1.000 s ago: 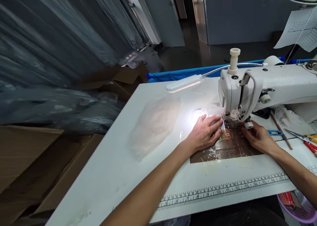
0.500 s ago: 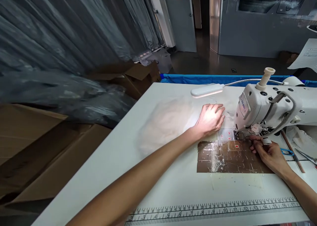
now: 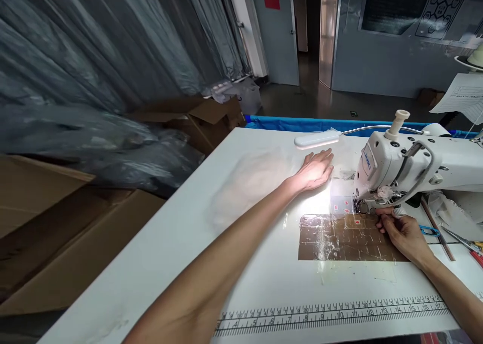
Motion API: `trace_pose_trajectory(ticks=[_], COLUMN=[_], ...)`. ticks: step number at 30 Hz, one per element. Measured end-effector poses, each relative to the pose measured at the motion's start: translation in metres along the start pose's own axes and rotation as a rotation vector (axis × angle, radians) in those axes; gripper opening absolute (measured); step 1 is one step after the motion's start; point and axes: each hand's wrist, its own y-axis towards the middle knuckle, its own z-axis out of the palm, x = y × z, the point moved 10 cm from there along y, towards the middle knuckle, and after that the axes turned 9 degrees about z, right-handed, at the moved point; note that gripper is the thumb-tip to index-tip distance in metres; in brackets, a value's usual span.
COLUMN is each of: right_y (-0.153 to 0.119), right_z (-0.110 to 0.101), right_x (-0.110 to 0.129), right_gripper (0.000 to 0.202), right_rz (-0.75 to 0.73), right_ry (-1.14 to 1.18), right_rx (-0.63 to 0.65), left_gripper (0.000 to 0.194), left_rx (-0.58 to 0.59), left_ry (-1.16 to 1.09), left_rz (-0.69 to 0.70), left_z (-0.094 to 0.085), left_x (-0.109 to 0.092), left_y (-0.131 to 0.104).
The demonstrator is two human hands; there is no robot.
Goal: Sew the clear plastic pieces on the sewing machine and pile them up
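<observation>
My left hand [image 3: 315,170] lies palm down with fingers spread, left of the white sewing machine [image 3: 381,163], on or over pale sheer fabric [image 3: 256,183] that spreads leftward over the white table. Close to the needle area, my right hand [image 3: 402,231] has its thumb and fingers pressed together; what they hold, if anything, is too small to make out. Under that hand is a brown taped sheet [image 3: 339,238] with small red marks near its upper edge. A white lamp head [image 3: 317,139] shines down by my left hand.
A printed ruler strip [image 3: 324,316] runs along the front table edge. Scissors [image 3: 462,239], a blue tool [image 3: 429,231] and a brown stick [image 3: 439,231] lie at the right. Cardboard boxes [image 3: 211,115] and plastic-wrapped material [image 3: 94,143] stand beyond the left edge.
My left hand has slid slightly left and away from the machine, its fingers flatter and more spread. My right hand keeps its place by the needle area. The camera view has shifted slightly.
</observation>
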Motion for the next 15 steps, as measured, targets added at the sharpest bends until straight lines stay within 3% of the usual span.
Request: trace_pose_trajectory(ticks=[4, 10, 15], right_y=[0.002, -0.002, -0.009], right_z=[0.000, 0.001, 0.001], right_x=[-0.006, 0.000, 0.018], right_gripper=[0.035, 0.027, 0.031], right_rz=[-0.032, -0.138, -0.208], right_ry=[-0.053, -0.202, -0.255], right_rx=[0.014, 0.006, 0.001], left_gripper=[0.037, 0.027, 0.030], left_rx=[-0.055, 0.050, 0.077], left_ry=[0.075, 0.117, 0.102], left_rz=[-0.026, 0.081, 0.154], left_z=[-0.011, 0.007, 0.017], left_x=[-0.018, -0.055, -0.059], left_y=[-0.016, -0.037, -0.027])
